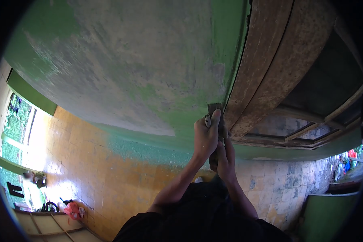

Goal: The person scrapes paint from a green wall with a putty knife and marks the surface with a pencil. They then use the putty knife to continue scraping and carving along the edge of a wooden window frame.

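Observation:
Both hands are closed around a dark, flat-bladed scraper (214, 106), held upright against the wall close to the wooden window frame. My left hand (206, 139) grips its upper part, the thumb lying along the blade. A short, pale cylindrical piece (207, 119) sticks up beside that thumb; what it is cannot be made out. Lower down, my right hand (226, 157) wraps the scraper from the right, and its brown lower end shows below the fingers. The wall (129, 60) has broad bare grey patches, with green paint left around them and along the frame.
On the right, a worn wooden window frame (266, 76) with panes borders the wall. Yellowish floor tiles (121, 165) lie below. At the lower left are a red plastic bag (72, 210), a wheel (51, 206) and a person (29, 183) near a bright opening. A green panel (330, 218) stands lower right.

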### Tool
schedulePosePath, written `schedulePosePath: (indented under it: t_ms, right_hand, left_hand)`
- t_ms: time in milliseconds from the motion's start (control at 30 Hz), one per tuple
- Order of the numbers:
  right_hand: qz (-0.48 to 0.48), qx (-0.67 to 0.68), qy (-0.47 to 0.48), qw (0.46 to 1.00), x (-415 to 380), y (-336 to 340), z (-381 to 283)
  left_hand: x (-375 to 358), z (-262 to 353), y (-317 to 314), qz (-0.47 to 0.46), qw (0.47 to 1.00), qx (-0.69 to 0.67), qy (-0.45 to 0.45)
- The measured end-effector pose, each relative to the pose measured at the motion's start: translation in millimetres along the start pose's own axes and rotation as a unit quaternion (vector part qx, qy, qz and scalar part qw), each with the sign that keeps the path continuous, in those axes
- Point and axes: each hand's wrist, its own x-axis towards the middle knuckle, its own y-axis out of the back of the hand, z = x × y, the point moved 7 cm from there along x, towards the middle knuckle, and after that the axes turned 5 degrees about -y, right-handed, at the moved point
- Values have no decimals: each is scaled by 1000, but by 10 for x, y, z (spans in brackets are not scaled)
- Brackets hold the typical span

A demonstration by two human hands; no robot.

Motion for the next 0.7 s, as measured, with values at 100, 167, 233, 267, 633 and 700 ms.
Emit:
schedulePosePath:
  t_ms: [100, 167, 233, 267, 633, 700]
  right_hand:
    - [-5, 28, -25, 999, -33, -22, -28]
    - [-10, 37, -39, 999, -10, -15, 9]
    - [-8, 12, -6, 1000, -15, -8, -1]
    - [-8, 10, 0, 1000, 0, -10, -29]
    - [-28, 46, -23, 998, 79, -47, -184]
    - [-26, 43, -25, 998, 31, -45, -210]
  left_hand:
    - [32, 16, 10, -3, 1000, 11, 9]
    - [10, -84, 35, -5, 1000, 19, 8]
    - [30, -71, 24, -3, 1000, 17, -1]
    - [35, -25, 4, 2, 1000, 11, -5]
    - [60, 188, -57, -2, 1000, -3, -30]
    - [117, 362, -98, -7, 999, -9, -52]
